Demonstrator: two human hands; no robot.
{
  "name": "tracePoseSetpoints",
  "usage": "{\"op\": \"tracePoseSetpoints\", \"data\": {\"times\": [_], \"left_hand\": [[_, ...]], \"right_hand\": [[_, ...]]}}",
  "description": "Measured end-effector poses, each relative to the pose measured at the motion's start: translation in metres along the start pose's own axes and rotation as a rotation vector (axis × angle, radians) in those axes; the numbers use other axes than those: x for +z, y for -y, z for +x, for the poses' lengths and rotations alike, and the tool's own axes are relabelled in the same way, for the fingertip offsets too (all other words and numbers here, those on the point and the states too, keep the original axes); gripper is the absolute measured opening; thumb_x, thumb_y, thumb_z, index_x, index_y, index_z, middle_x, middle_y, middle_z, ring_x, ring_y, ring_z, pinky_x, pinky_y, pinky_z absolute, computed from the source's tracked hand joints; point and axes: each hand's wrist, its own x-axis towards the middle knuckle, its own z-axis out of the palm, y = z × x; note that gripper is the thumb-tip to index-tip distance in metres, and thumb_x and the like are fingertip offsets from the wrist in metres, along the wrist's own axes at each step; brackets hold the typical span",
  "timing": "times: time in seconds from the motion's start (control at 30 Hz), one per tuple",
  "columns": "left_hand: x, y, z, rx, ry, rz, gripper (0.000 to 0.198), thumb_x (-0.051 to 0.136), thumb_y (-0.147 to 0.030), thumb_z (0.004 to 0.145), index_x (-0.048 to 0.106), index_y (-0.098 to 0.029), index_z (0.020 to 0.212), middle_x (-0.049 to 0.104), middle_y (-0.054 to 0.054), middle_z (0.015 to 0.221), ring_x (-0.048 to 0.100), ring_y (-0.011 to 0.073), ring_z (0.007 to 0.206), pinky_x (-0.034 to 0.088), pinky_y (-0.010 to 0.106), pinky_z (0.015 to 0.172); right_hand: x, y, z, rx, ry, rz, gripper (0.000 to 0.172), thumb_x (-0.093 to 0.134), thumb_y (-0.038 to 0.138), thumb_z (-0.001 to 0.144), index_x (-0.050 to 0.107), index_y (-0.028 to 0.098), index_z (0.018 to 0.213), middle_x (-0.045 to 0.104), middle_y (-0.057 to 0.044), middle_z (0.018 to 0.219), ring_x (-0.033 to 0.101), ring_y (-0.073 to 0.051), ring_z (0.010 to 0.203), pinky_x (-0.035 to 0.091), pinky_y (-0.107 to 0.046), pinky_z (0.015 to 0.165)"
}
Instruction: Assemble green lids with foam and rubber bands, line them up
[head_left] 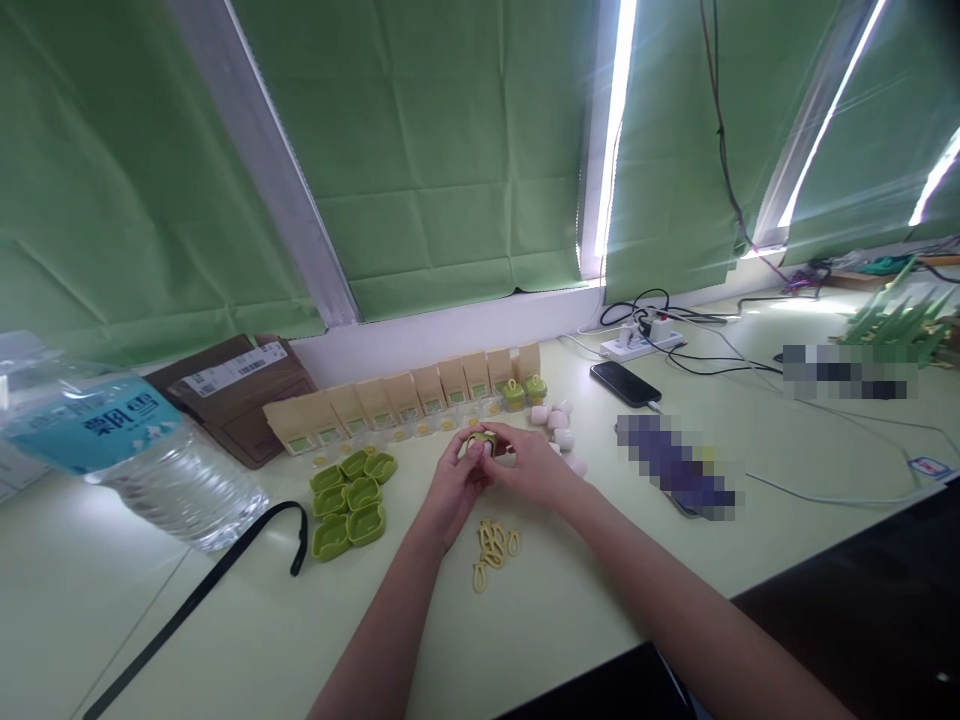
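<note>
My left hand (452, 487) and my right hand (531, 462) meet over the pale table (247, 620), fingers curled together round a small green and white piece (478, 444). Just below them lies a little heap of yellow loops (493, 547). To the left sit several green plastic shells (350, 498) in a cluster. Behind the hands runs a row of tan cards (405, 398) with small green squares, ending at two finished green pieces (524, 391). A few pink and white round pieces (561, 430) lie right of the hands.
A clear water bottle (127, 445) lies at the left, a black strap (196, 598) trailing beside it. A brown parcel (238, 393) sits behind. A black phone (625, 383), a power strip (637, 343) and cables lie at the right. Green curtains hang behind.
</note>
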Motion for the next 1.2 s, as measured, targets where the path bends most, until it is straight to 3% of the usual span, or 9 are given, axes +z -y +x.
{"op": "tracePoseSetpoints", "data": {"times": [0.13,0.27,0.53,0.73,0.93,1.07,1.2], "left_hand": [[-0.003,0.003,0.003,0.007,-0.048,-0.014,0.045,0.076,-0.040,0.077,0.057,-0.022,0.113,0.069,0.004,0.093,0.064,0.0126,0.072,0.049,0.024,0.065],[-0.007,0.005,0.005,0.027,-0.105,-0.097,0.042,0.070,-0.045,0.081,0.060,-0.019,0.112,0.069,0.006,0.090,0.063,0.0124,0.066,0.049,0.024,0.062],[-0.011,0.004,0.007,0.013,-0.187,-0.206,0.030,0.056,-0.037,0.092,0.061,-0.014,0.111,0.072,0.011,0.086,0.064,0.0130,0.062,0.049,0.023,0.058],[-0.019,0.003,0.011,-0.033,-0.256,-0.281,0.029,0.049,-0.038,0.096,0.058,-0.016,0.113,0.073,0.014,0.090,0.064,0.0115,0.057,0.049,0.021,0.056],[-0.019,0.004,0.017,-0.029,-0.233,-0.252,0.029,0.058,-0.040,0.092,0.059,-0.014,0.106,0.073,0.015,0.093,0.068,0.0140,0.064,0.052,0.022,0.061],[-0.020,0.005,0.015,-0.021,-0.213,-0.257,0.031,0.061,-0.040,0.091,0.060,-0.014,0.106,0.073,0.014,0.092,0.069,0.0147,0.067,0.054,0.023,0.063],[-0.021,0.005,0.014,-0.005,-0.197,-0.250,0.031,0.060,-0.040,0.091,0.059,-0.014,0.109,0.073,0.013,0.091,0.070,0.0143,0.067,0.053,0.022,0.063]], "right_hand": [[0.001,-0.002,0.001,-0.040,-0.023,0.005,0.041,0.058,0.036,0.089,0.059,0.024,0.128,0.070,-0.005,0.109,0.065,-0.019,0.094,0.050,-0.035,0.085],[0.001,-0.003,0.002,-0.055,-0.019,0.033,0.038,0.061,0.029,0.087,0.060,0.025,0.124,0.070,-0.003,0.107,0.065,-0.019,0.096,0.051,-0.035,0.085],[0.005,-0.009,0.000,-0.064,-0.034,0.013,0.033,0.059,0.030,0.088,0.061,0.024,0.121,0.069,-0.005,0.108,0.065,-0.019,0.097,0.051,-0.037,0.087],[-0.012,-0.024,0.012,0.080,-0.177,-0.134,0.028,0.052,0.029,0.090,0.064,0.021,0.114,0.069,-0.007,0.107,0.063,-0.020,0.097,0.049,-0.037,0.087],[-0.023,-0.028,0.042,0.102,-0.013,-0.487,0.029,0.052,0.022,0.089,0.066,0.021,0.115,0.067,-0.009,0.112,0.060,-0.026,0.105,0.045,-0.036,0.089],[-0.016,-0.031,0.071,0.056,0.101,-0.739,0.035,0.049,0.014,0.090,0.066,0.020,0.121,0.065,-0.013,0.115,0.057,-0.027,0.108,0.041,-0.037,0.094],[-0.002,-0.036,0.089,0.058,0.099,-0.799,0.031,0.054,0.014,0.088,0.070,0.018,0.115,0.061,-0.019,0.119,0.049,-0.033,0.115,0.039,-0.044,0.093]]}}
